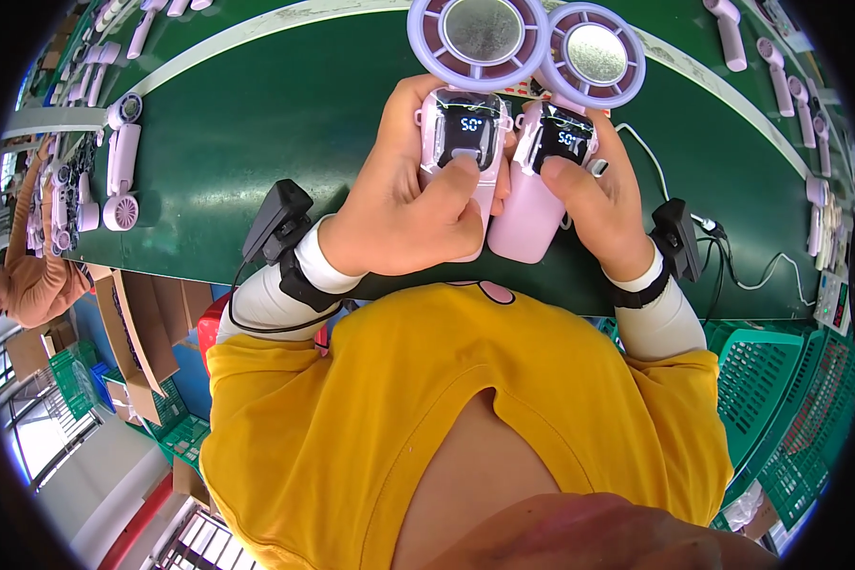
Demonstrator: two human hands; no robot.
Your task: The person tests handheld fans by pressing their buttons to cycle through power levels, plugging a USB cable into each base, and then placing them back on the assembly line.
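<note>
My left hand (375,209) is wrapped around a pale pink handheld fan (485,180), its thumb on the button below a lit dark display. A second pink handheld fan (524,217) is gripped in my right hand (606,199), thumb pressed at the lower edge of its lit display. Both fans are held upright side by side over the green table (256,123). Their round lilac heads, each with a silvery disc in the middle, point away from me and overlap slightly. The fingers behind the fan bodies are mostly hidden.
A pink fan (122,166) lies at the table's left, near several more along that edge. Other fans (729,33) line the far right. A white cable (769,275) crosses the table's right side. Green crates (755,375) stand below right; cardboard boxes (138,332) and another person (43,275) are left.
</note>
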